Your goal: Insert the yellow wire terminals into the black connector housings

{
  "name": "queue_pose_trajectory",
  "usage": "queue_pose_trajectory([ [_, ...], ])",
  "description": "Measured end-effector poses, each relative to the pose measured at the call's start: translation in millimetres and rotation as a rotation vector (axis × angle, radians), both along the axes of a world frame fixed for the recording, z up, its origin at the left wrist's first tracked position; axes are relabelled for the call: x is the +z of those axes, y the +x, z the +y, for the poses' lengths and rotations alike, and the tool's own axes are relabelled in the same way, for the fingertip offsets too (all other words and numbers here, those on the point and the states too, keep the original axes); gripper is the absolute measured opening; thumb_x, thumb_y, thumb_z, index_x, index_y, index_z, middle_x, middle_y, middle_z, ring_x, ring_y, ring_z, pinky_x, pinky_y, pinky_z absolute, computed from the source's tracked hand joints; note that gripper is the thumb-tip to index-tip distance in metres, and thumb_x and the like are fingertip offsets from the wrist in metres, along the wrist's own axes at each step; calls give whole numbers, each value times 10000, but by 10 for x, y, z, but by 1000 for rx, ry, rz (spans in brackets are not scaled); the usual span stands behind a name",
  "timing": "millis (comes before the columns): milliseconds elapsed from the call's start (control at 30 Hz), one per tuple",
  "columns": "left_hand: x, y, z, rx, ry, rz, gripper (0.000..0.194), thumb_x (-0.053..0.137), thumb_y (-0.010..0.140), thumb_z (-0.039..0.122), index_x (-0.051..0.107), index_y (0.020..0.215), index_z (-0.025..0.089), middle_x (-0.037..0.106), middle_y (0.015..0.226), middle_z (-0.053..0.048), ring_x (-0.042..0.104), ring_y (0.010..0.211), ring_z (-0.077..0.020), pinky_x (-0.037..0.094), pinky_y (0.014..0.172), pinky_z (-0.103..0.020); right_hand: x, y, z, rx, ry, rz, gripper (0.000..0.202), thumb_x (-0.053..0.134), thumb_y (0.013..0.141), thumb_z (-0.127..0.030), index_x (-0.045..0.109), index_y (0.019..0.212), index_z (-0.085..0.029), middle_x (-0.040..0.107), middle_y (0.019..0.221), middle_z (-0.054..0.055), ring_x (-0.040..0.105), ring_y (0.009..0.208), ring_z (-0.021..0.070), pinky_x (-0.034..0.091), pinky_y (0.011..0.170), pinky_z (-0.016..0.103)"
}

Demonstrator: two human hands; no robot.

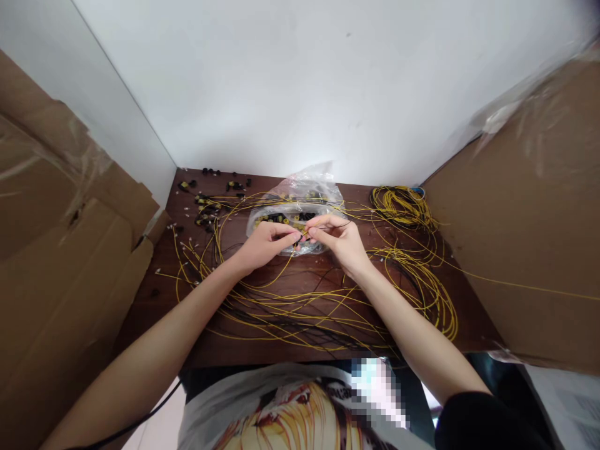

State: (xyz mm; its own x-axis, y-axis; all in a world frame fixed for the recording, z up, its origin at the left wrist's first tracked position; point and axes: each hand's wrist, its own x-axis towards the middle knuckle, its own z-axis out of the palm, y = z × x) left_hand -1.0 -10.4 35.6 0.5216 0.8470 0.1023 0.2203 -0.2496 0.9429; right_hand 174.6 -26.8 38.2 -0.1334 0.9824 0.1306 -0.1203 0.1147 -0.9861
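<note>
Yellow and black at the fingertips: holding a thin wire [304, 232] directly above a clear plastic bag [319, 181], long axis slanting roughly from 8 to 2 o'clock, with a slack yellow length curving down towards 7 o'clock. Smooth, flexible, and slender. Pinched by left hand [269, 244], thumb against forefinger; likewise by right hand [345, 244], other fingers loosely curled. Exact join hidden by the fingers. Inside the crumpled, see-through film, small yellow and black plastic parts [281, 219]. At 10 o'clock, scattered black pieces [207, 209]; at 2, a tangled wire coil [398, 206]; from 4 to 8, long loose loops [328, 301] across dark reddish-brown tabletop [201, 356]. Further out, taped corrugated cardboard [60, 250] at 9 and 3; smooth white wall [290, 81] at 12.
</note>
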Motion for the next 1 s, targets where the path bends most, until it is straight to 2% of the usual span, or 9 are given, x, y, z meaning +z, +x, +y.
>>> queue_pose_trajectory([
  [233, 20, 6, -6, 22, -13, -5, 277, 536, 824, 330, 692, 770, 107, 662, 697, -20, 502, 584, -84, 375, 564, -196, -10, 38, 32, 2, 13, -88, 165, 730, 673, -308, 656, 727, -171, 662, 630, -9, 542, 521, 86, 433, 522, 229],
  [533, 12, -1, 3, 28, 9, 5, 293, 523, 825, 345, 693, 768, 113, 666, 713, -27, 516, 603, -89, 387, 574, -201, -2, 71, 35, 43, 82, -214, 132, 697, 711, -292, 666, 740, -167, 677, 676, 10, 544, 538, 95, 427, 534, 239],
  [900, 11, -2, 5, 41, 6, 32, 318, 511, 834, 360, 709, 800, 113, 672, 716, -34, 520, 592, -91, 399, 563, -200, -85, 92, 69, -161, 109, -246, 180, 649, 750, -342, 641, 772, -164, 578, 614, -4, 515, 565, 111, 411, 543, 250],
  [1000, 11, -4, 6, 43, 12, 41, 321, 509, 834, 362, 708, 784, 115, 668, 707, -31, 512, 580, -88, 398, 556, -199, -93, 85, 73, -177, 107, -216, 201, 656, 741, -372, 631, 767, -174, 572, 607, -8, 517, 560, 112, 420, 540, 251],
])
